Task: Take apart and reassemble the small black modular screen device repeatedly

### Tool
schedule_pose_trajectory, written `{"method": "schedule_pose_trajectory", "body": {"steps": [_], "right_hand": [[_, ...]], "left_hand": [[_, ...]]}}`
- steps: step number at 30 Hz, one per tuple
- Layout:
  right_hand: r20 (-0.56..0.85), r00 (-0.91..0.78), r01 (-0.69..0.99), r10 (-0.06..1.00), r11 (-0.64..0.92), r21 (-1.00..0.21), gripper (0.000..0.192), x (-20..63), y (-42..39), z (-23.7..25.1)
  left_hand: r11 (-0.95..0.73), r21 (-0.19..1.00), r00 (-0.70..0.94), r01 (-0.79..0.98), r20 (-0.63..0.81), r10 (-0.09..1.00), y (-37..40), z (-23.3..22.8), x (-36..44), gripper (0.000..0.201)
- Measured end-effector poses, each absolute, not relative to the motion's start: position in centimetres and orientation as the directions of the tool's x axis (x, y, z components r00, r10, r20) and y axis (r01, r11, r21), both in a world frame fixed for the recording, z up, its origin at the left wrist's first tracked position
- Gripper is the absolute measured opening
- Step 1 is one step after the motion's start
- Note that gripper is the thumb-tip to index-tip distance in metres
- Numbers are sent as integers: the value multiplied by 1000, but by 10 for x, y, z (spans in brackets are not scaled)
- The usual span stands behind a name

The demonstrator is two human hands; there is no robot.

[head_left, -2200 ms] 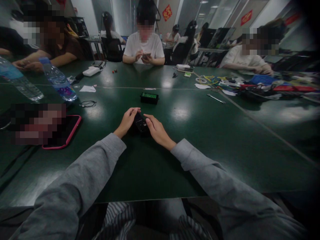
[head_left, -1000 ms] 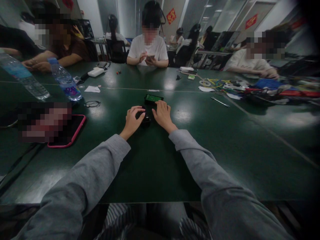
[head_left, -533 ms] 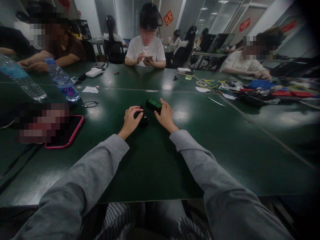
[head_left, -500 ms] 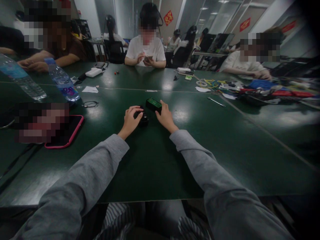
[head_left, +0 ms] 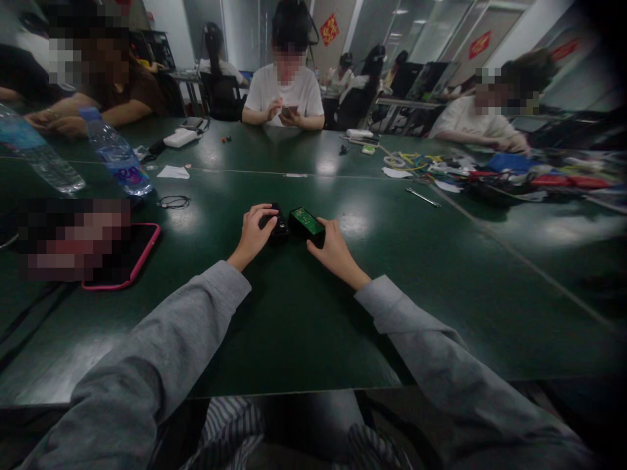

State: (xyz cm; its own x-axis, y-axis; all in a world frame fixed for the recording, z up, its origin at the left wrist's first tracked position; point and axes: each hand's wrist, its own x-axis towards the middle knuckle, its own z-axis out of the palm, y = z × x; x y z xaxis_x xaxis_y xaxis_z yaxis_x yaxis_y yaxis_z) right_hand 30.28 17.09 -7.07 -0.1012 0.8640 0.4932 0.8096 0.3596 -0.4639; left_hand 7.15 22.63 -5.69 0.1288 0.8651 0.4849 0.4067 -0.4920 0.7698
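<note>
My left hand (head_left: 253, 231) rests over a small black device (head_left: 277, 230) on the dark green table (head_left: 304, 307), fingers curled around its left side. My right hand (head_left: 333, 246) grips a black box with a green circuit board on top (head_left: 306, 223), held just right of the black device and touching or nearly touching it. Both of my arms wear grey sleeves.
A pink-cased phone (head_left: 127, 258) lies at the left, with two water bottles (head_left: 115, 155) behind it and a looped black cable (head_left: 172, 202). A wrench (head_left: 422, 196) and a heap of tools and wires (head_left: 490, 171) sit at the right. Other people sit around the far side.
My right hand reached out to the green-topped box farther up the table, took hold of it and pulled it back beside the black device. My left hand stayed on the device.
</note>
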Motion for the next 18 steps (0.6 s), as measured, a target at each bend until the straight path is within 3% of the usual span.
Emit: {"method": "schedule_pose_trajectory", "body": {"steps": [4,12,18], "right_hand": [[504,-46,817,863,323,-478,58,304,174,-68],[511,-146,922,847,304,-239,55,295,163,-53],[496,-188,881,848,368,-296,54,286,160,-56]], "left_hand": [[-490,768,134,411,481,866,227,-57,71,14],[-489,771,133,408,480,867,228,-60,71,14],[-485,776,135,404,474,870,226,-57,72,14]]}}
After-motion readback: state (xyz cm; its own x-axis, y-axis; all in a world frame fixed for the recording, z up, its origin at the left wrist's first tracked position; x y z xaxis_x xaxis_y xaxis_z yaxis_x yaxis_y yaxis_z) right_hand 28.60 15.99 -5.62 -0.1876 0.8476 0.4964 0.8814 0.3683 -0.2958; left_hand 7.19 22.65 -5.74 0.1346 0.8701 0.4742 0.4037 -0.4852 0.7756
